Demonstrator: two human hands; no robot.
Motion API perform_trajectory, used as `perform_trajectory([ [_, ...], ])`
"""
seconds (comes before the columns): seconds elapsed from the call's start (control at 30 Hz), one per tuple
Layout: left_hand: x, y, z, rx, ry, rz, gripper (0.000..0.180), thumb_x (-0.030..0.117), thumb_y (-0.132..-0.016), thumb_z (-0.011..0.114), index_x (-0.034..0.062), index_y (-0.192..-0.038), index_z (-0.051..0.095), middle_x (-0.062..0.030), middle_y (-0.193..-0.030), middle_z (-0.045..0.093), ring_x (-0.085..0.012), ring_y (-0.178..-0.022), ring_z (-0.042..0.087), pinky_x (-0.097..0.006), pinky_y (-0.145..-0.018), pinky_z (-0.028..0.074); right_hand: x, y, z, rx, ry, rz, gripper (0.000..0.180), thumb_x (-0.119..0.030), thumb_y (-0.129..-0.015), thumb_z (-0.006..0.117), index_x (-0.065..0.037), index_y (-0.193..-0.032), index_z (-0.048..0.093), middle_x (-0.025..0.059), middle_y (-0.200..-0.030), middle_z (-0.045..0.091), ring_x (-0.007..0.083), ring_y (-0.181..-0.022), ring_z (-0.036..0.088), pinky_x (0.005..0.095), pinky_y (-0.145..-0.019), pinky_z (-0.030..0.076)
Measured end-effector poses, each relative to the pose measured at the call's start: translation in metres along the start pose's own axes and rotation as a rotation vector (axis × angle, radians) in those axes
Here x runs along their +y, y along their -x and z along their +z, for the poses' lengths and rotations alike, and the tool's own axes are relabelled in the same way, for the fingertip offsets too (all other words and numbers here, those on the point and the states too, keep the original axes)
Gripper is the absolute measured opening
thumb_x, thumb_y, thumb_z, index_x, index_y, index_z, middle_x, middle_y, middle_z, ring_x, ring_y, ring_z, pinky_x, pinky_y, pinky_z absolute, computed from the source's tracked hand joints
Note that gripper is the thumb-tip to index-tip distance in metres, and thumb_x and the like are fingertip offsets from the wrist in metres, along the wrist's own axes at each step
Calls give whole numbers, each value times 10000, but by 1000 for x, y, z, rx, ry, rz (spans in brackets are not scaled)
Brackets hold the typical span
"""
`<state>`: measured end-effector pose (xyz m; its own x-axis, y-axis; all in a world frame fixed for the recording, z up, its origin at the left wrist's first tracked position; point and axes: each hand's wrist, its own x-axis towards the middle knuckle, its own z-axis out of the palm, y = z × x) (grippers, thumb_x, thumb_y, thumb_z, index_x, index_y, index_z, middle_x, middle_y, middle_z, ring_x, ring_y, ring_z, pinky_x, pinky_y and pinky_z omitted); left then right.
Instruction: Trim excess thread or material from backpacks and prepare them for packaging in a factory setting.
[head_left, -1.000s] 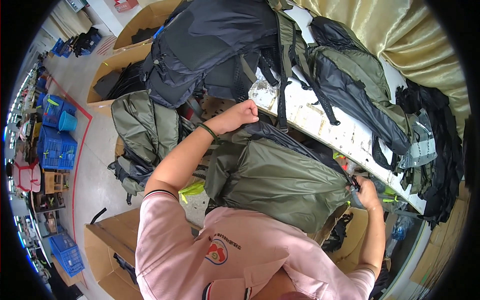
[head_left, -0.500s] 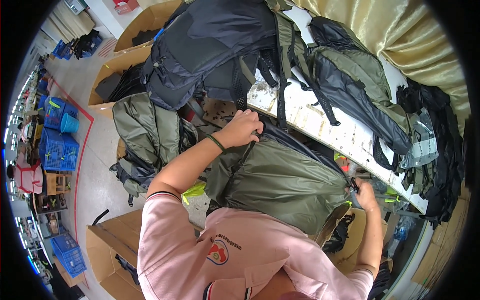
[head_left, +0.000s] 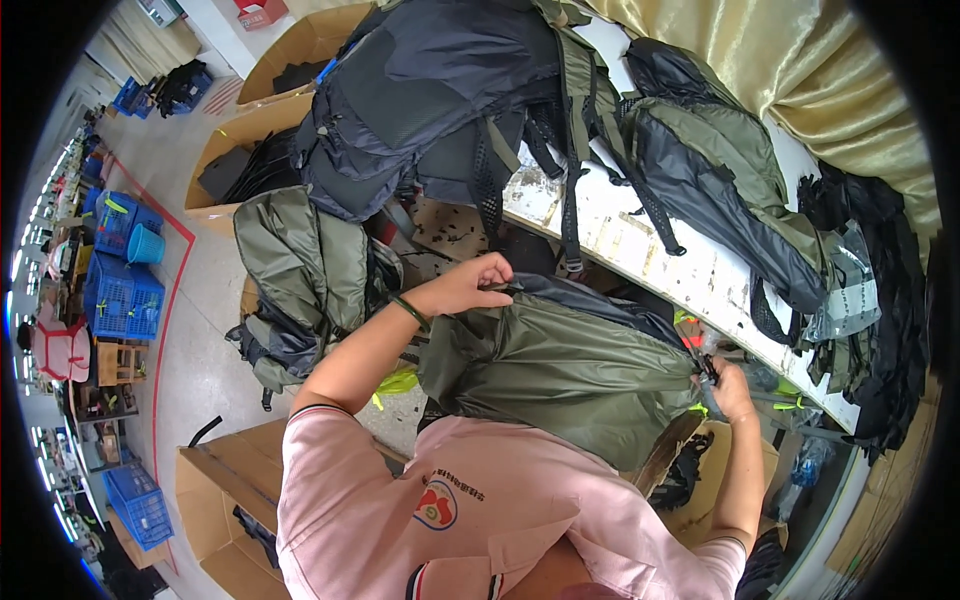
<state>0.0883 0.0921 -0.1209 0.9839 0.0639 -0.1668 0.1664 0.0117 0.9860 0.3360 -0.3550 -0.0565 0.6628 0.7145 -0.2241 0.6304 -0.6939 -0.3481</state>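
An olive-green and black backpack of thin shiny fabric is stretched across in front of my body, its upper edge slanting down to the right. My left hand, wearing a dark green band on the wrist, is at the upper left corner. Its thumb lies along the fabric edge, and a gap shows between thumb and fingers. At the right end my right hand grips the gathered corner, where a black buckle or strap end sticks out. The backpack's lower side lies against my pink shirt.
A white worktable carries a large black backpack and another olive-black backpack. More green bags lie at the left. Cardboard boxes stand lower left and lower right. Blue crates line the far left.
My left hand has lowered slightly, and its thumb and fingers have come apart at the corner. The backpack's left part sags more. My right hand keeps its grip in about the same place.
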Motion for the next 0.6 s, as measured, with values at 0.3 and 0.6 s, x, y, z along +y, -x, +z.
perform_trajectory([
  [0.3, -14, 26, 10, 182, 395, 5, 168, 10, -867, 673, 51, -1004, 583, 47, -938, 571, -25, -880, 541, -194, -795, 446, -125, -35, -23, 95, 89, -164, 478, -381, -645, 844, -22, -751, 546, 147, -649, 539, 349, -615, 537, 415, -597, 443],
  [0.6, -4, 42, 28, 280, 626, 38, 136, 40, -867, 676, 68, -987, 620, 48, -930, 617, -28, -862, 565, -195, -796, 457, -219, -85, 19, 28, 147, -526, 560, -469, -630, 821, -8, -843, 584, 126, -811, 626, 329, -834, 623, 435, -714, 494],
])
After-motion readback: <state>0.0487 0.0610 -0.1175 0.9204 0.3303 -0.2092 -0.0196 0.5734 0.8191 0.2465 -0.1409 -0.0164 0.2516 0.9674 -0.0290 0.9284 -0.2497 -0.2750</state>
